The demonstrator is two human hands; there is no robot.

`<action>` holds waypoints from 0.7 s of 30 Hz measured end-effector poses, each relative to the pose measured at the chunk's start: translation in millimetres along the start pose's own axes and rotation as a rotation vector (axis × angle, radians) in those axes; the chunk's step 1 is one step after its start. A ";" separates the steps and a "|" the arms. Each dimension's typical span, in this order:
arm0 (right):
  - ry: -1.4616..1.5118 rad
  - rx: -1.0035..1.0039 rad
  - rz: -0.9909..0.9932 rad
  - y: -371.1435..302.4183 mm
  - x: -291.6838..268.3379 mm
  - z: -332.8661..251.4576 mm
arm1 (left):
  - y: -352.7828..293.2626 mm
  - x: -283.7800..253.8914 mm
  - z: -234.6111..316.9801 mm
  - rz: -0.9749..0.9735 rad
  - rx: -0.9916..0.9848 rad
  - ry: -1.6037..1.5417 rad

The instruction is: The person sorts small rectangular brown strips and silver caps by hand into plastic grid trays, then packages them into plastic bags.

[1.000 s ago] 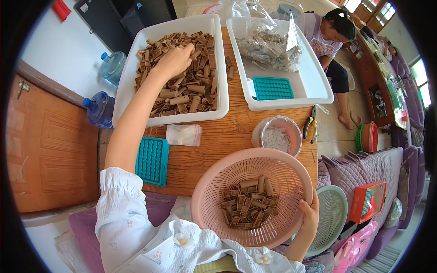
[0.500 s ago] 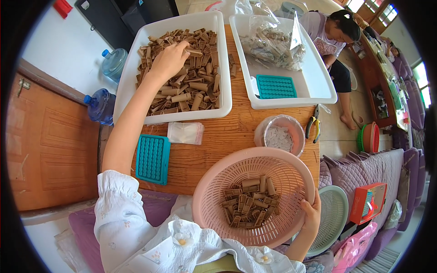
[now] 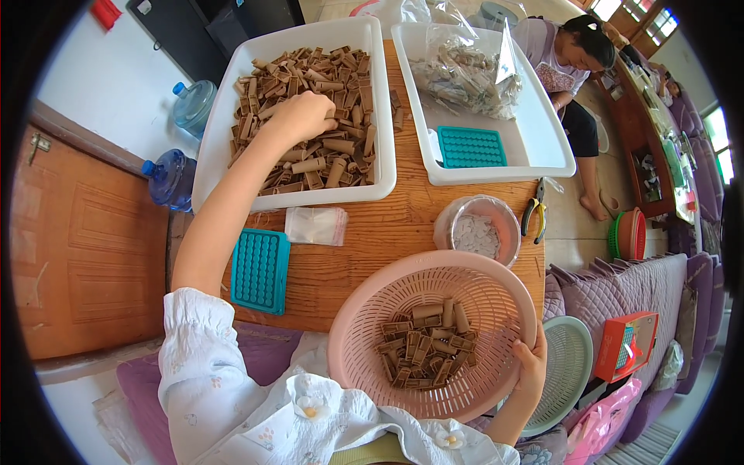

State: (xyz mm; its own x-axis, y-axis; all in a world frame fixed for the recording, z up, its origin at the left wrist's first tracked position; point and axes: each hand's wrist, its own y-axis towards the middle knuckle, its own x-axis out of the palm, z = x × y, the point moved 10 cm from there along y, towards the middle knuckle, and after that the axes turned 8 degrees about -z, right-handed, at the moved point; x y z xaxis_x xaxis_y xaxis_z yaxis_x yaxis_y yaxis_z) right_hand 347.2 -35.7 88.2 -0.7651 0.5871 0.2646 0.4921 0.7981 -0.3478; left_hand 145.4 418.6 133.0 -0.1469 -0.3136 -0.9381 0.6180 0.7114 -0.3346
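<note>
My left hand (image 3: 308,116) reaches into a white plastic bin (image 3: 385,147) heaped with small brown half-round plastic pieces (image 3: 310,165). Its fingers are curled down among the pieces; whatever lies in their grip is hidden behind the hand. At the lower right, my right hand (image 3: 532,364) is closed round the rim of a round pink slotted basket (image 3: 360,310). The basket leans toward me at the table's near edge. A small heap of the same brown pieces (image 3: 422,349) rests on its bottom.
A second white bin (image 3: 535,155) holds clear bags and a teal tray (image 3: 471,147). Nearby are a tub of pale bits (image 3: 475,232), pliers (image 3: 533,211), teal trays (image 3: 260,271) and a clear packet (image 3: 316,226). Another person (image 3: 562,62) sits beyond, at the far right.
My left hand has moved slightly right and down within the heap, and its fingers now curl lower among the pieces. The right hand and basket have stayed put.
</note>
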 end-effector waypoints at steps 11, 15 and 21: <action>0.008 -0.013 0.002 -1.2 -0.6 -1.0 | 11.5 13.6 -4.4 -0.126 -0.026 0.145; 0.002 0.004 0.006 -1.1 -1.8 1.4 | 2.5 -21.0 -30.7 0.179 0.039 -0.235; -0.010 0.000 0.010 0.0 -1.1 0.1 | -5.2 -24.2 -77.6 0.249 -0.117 -0.768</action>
State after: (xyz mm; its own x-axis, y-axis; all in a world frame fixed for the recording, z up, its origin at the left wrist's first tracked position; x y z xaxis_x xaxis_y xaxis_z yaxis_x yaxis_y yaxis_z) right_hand 348.0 -36.3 87.8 -0.7642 0.5936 0.2523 0.4998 0.7922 -0.3501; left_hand 85.9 471.3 150.5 0.5805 -0.4510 -0.6779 0.4718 0.8649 -0.1715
